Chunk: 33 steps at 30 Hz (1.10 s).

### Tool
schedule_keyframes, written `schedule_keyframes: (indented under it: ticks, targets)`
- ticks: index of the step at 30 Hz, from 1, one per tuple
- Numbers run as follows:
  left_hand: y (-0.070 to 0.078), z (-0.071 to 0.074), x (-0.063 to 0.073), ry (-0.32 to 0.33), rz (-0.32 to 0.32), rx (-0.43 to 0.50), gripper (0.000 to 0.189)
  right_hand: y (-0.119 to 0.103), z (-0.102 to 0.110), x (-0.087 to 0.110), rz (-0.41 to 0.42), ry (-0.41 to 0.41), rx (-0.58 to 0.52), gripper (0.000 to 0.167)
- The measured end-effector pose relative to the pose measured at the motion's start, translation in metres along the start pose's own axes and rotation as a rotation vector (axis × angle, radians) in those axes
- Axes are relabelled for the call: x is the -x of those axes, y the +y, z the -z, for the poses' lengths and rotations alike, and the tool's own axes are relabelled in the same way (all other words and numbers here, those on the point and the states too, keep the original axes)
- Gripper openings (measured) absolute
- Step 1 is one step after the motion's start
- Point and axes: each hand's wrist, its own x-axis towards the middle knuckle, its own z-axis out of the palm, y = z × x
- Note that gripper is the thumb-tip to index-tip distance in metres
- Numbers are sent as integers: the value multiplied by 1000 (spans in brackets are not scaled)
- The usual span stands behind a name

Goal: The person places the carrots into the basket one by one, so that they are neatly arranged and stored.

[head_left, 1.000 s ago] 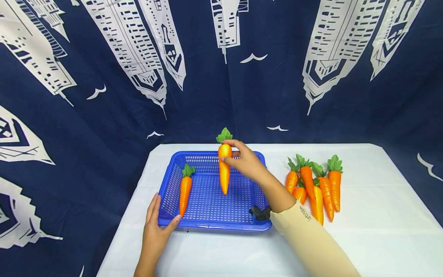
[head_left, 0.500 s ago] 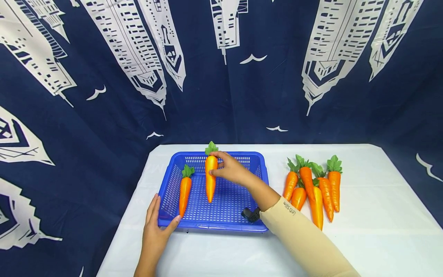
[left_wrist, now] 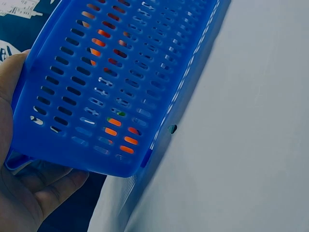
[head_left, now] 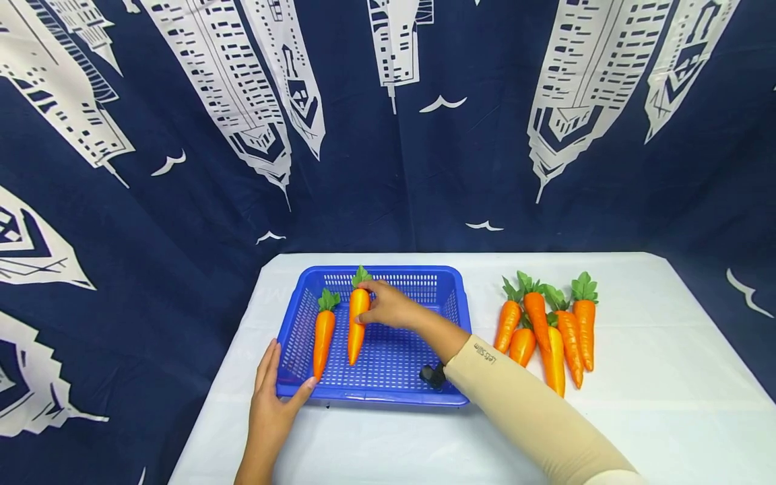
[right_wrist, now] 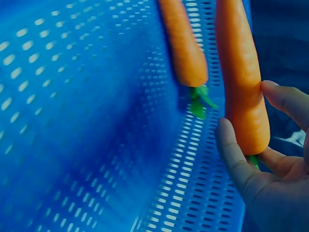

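Observation:
My right hand (head_left: 388,306) pinches an orange-yellow carrot (head_left: 358,328) near its leafy top, with thumb and fingers on either side. The carrot hangs inside the blue plastic basket (head_left: 394,397), tip toward me; whether it touches the bottom, I cannot tell. To its left, another carrot (head_left: 324,343) leans tip-down toward the basket's front wall. In the right wrist view both the held carrot (right_wrist: 244,87) and the other carrot (right_wrist: 186,53) show. My left hand (head_left: 273,404) holds the basket's front left corner, thumb at the front rim and fingers along the left side.
Several carrots (head_left: 553,360) with green leaves lie in a loose group on the white table (head_left: 642,350), right of the basket. A dark blue cloth (head_left: 388,188) with white buildings hangs behind. A small black device (head_left: 432,375) sits at my right wrist.
My right hand has carried the held carrot left and down into the basket, closer to the other carrot. My left hand and the basket stay where they were.

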Motion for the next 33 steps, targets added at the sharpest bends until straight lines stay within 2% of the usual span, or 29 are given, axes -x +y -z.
schedule_keyframes:
  ticks: [6,14,19,24,33]
  targets:
    - [0,0,-1,-3,4,0,95,5,-11,-4,17,-20,63,71]
    - [-1,0,0,-7,10,-8,97,15,-26,-11,-5,-66,172,71]
    - [0,0,0,-12,14,-9,96,19,-30,-13,-14,-46,182,68]
    - [0,0,0,-18,27,-7,96,22,-34,-15,-23,-61,179,67]
    - [0,0,0,-11,6,3,96,23,-39,-18,-21,-60,155,61]
